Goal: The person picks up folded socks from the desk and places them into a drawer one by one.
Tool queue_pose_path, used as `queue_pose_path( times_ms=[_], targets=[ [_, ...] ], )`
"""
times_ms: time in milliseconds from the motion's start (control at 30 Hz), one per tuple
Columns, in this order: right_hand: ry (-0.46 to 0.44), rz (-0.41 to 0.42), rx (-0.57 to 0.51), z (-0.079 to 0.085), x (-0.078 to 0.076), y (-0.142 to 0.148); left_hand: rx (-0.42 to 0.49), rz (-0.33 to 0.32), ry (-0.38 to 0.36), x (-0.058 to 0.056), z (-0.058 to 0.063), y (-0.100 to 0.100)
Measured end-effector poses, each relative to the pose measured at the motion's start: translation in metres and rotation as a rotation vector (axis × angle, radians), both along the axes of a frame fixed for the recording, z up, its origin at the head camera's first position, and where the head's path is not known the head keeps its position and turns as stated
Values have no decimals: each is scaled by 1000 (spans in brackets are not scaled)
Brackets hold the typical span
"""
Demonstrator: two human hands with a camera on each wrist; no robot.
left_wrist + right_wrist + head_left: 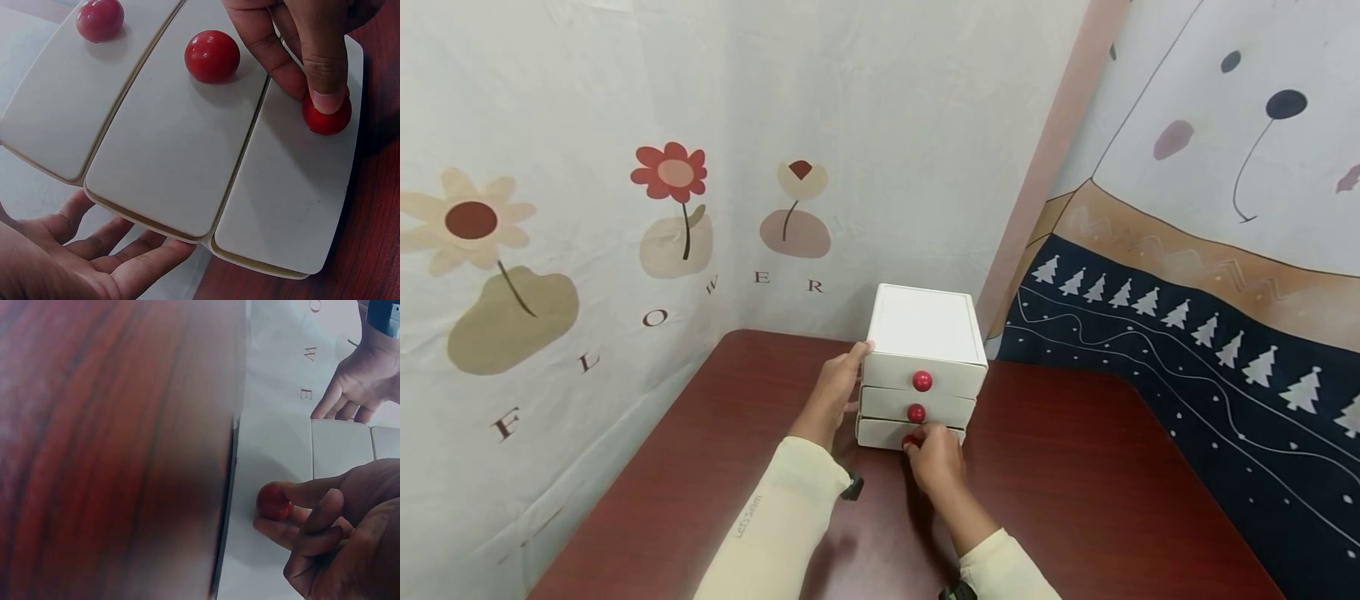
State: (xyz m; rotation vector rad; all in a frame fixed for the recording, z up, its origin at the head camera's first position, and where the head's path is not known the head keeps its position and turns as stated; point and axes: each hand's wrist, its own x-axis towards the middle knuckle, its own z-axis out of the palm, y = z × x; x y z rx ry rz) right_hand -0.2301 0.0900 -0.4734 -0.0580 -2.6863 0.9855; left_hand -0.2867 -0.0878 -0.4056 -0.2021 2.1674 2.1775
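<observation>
A small white chest of drawers (925,321) stands on the table, its stacked drawer fronts each bearing a round red knob. My right hand (940,458) pinches the lowest red knob (327,119) between thumb and fingers. In the right wrist view that knob (274,501) sits at the fingertips. Against the chest's left side rests my left hand (835,387), its thumb up by the top edge. The left wrist view shows its fingers (153,259) extended along that side. Thin gaps run between the drawer fronts, and the middle knob (212,56) and top knob (100,20) are untouched.
The dark red wooden table (1075,467) spreads around the chest. Behind it hangs a pale cloth (865,125) printed with flowers and letters. To the right is a second cloth (1187,375) with a bear face and small white trees.
</observation>
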Motion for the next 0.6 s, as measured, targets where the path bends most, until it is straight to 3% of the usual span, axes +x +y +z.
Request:
queue_pose_path(
  times_ms=[600],
  targets=[
    [-69,-48,8,7,-4,0,14,3,-7,2,3,1]
  ],
)
